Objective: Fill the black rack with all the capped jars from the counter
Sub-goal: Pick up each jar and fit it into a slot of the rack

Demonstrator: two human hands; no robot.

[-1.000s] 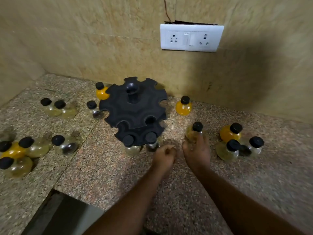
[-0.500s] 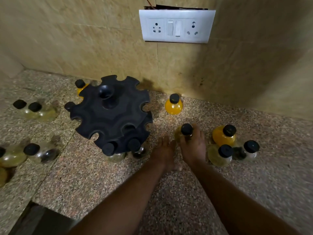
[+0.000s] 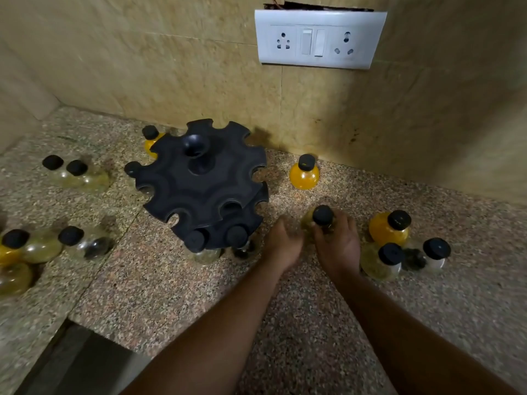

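Observation:
The black two-tier rack (image 3: 199,183) stands on the granite counter near the wall, with two capped jars (image 3: 215,240) hanging in its lower front notches. Just to its right, my right hand (image 3: 338,246) grips a pale black-capped jar (image 3: 322,215) from behind. My left hand (image 3: 285,243) lies beside that jar with relaxed fingers pointing at it and holds nothing. Loose capped jars stand around: an orange one (image 3: 304,175) by the wall, three (image 3: 389,229) right of my right hand, and several (image 3: 82,242) at the left.
A white socket and switch plate (image 3: 319,38) sits on the tiled wall above. An orange jar (image 3: 151,138) stands behind the rack. The counter's edge drops off at the lower left (image 3: 71,363).
My left hand has uncurled from a fist and slid closer to the jar. My right hand has stayed on the jar. The view has shifted right and nearer.

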